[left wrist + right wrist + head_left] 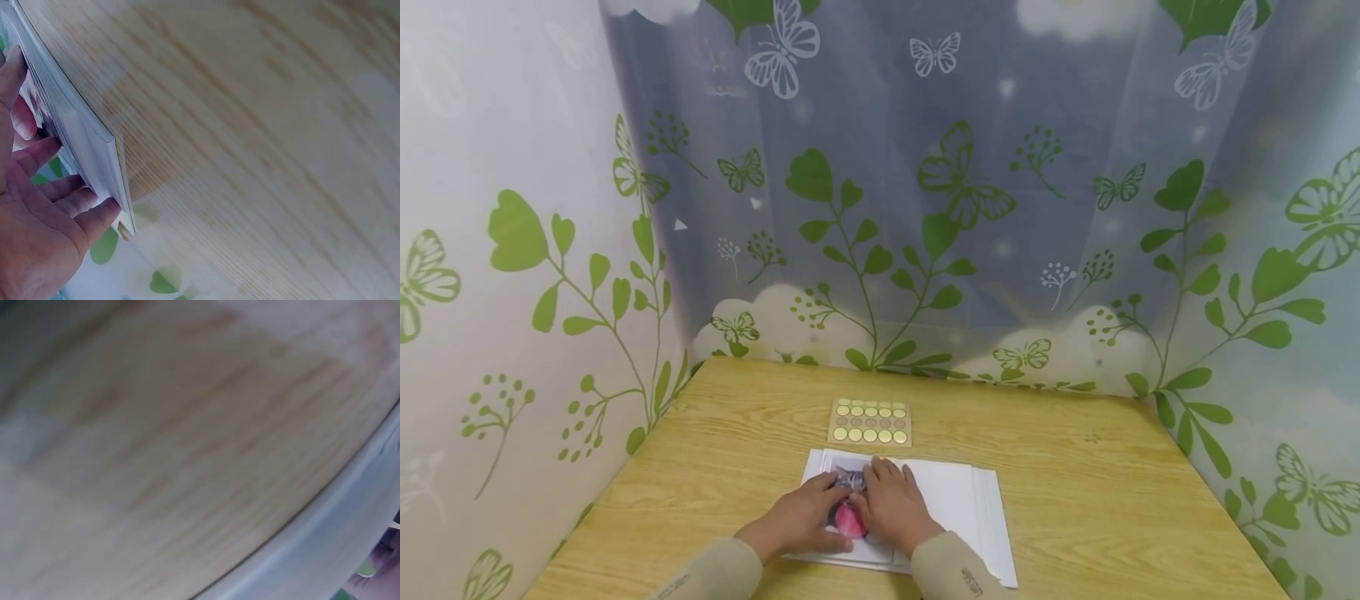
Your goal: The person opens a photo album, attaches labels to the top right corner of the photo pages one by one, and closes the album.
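Note:
A white album or booklet point(951, 504) lies spread on the table, a stack of page edges showing along its side in the left wrist view. On its left page is a picture of a grey striped cat with a pink shape point(852, 522). My left hand point(805, 518) rests on the left side of that picture, thumb toward the near edge, fingertips on the page. From the right, my right hand point(895, 500) lies over the picture with fingers extended forward, covering part of it. The right wrist view catches only a corner of that hand point(382, 575) beyond the album's pale edge.
A brown card point(870, 422) with rows of round yellow-green discs lies just behind the album on the wooden table point(1060, 475). Curtains with leaf and butterfly prints point(880, 250) enclose the table at the back and both sides.

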`<state>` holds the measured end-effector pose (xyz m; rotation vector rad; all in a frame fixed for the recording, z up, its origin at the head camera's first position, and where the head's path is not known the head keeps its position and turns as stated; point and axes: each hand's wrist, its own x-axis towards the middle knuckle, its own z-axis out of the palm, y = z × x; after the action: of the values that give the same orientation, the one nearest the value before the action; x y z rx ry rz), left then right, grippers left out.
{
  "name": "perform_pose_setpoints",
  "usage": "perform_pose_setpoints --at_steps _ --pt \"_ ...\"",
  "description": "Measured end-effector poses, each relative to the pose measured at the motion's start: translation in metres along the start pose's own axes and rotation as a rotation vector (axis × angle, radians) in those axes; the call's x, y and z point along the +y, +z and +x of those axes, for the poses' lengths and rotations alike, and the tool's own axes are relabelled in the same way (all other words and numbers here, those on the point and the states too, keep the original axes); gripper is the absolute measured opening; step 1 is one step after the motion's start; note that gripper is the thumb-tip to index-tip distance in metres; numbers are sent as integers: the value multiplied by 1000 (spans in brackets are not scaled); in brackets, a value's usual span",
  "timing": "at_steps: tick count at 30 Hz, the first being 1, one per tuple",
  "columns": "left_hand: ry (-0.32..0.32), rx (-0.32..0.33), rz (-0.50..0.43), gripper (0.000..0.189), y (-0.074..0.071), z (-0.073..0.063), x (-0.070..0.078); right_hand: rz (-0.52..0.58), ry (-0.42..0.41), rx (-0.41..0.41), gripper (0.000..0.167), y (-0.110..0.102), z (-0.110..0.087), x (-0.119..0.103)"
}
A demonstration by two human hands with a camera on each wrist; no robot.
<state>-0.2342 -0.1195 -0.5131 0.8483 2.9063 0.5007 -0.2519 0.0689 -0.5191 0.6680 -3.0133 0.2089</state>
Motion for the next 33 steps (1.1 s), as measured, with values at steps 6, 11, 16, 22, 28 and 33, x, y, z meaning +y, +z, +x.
perform_pose_setpoints --at_steps 6,11,16,22,28,33 --pt "30 29 12 83 0 0 1 -21 -34 5 58 0 -4 -3" --pt "35 31 11 82 -2 -1 2 -50 -63 19 58 -1 -8 -3" --pt "22 18 11 83 -2 -1 2 -70 -90 22 60 -2 -14 -1" --pt "-6 1 4 84 -2 0 2 -92 -99 14 60 -3 -17 4" --pt "-30 -14 -7 84 -2 -1 3 -94 -102 22 59 -3 -19 8" --pt "-29 -9 -15 84 -3 -1 3 -79 -84 12 60 -4 -21 10"
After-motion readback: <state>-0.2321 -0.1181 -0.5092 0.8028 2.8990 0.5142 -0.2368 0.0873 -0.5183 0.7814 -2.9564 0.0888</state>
